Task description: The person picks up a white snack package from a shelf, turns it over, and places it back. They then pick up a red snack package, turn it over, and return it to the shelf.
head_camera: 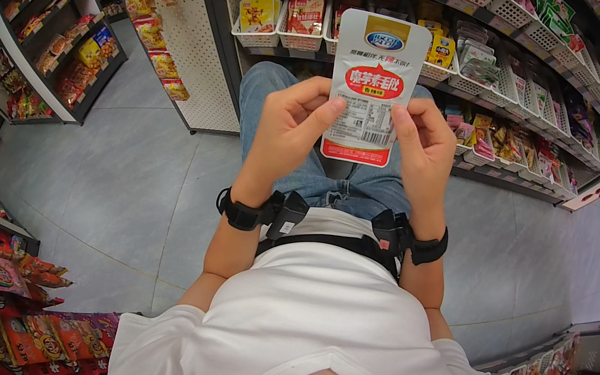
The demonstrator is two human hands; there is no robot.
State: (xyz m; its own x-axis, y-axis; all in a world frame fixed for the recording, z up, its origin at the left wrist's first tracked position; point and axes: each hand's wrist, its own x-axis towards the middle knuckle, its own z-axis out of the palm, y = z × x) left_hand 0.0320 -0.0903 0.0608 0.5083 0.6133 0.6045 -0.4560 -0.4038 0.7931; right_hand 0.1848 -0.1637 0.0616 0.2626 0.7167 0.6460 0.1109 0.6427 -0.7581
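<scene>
A white and red plastic snack pouch (365,120) is held up over my knees, its printed side with a barcode panel facing me. My left hand (295,126) pinches its left edge, thumb on the front and fingers behind. On the opposite edge, my right hand (422,152) grips the pouch in the same way. The upper part of the pouch covers some of the shelf behind it. White perforated plastic baskets (300,41) filled with packaged snacks line that shelf. Each wrist wears a black strap with a black device attached.
A perforated metal panel (182,34) with hanging snack bags (140,2) rises at the left. Beyond it stands a rack of bagged snacks (60,46). More hanging packets (27,332) are close behind me at lower left. Grey tiles cover the floor (119,186).
</scene>
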